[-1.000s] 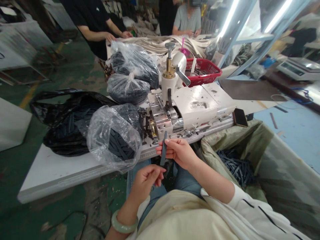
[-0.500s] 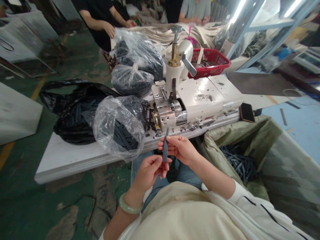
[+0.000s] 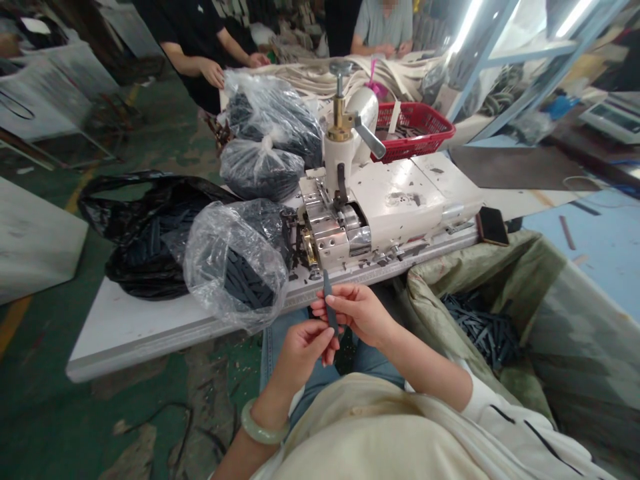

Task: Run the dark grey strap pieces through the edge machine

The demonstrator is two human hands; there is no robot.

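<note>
Between both hands, in front of the machine, is a short dark blue-grey strip point(image 3: 329, 293), its upper end pointing towards the machine. My right hand point(image 3: 361, 312) pinches it near the middle with thumb and fingers. At its lower end the thumb and fingers of my left hand point(image 3: 306, 348) are closed on it. Just beyond stands a cream-coloured bench machine point(image 3: 415, 193) with a metal working head and a knobbed post. Similar strips lie in an open clear plastic bag point(image 3: 200, 257) left of the machine, and in a green sack point(image 3: 537, 260) at my right.
A black bag point(image 3: 145, 283) of strips sits on the white tabletop point(image 3: 115, 333). Tied clear bags point(image 3: 265, 167) stand behind. Further back are a red basket point(image 3: 420, 143) and two people at a strap-covered table. A phone point(image 3: 493, 225) rests at the machine table's right end.
Both hands have shifted slightly down in view, as has the scene. The strip's upper end now leans left instead of right. Both hands keep hold of it.
</note>
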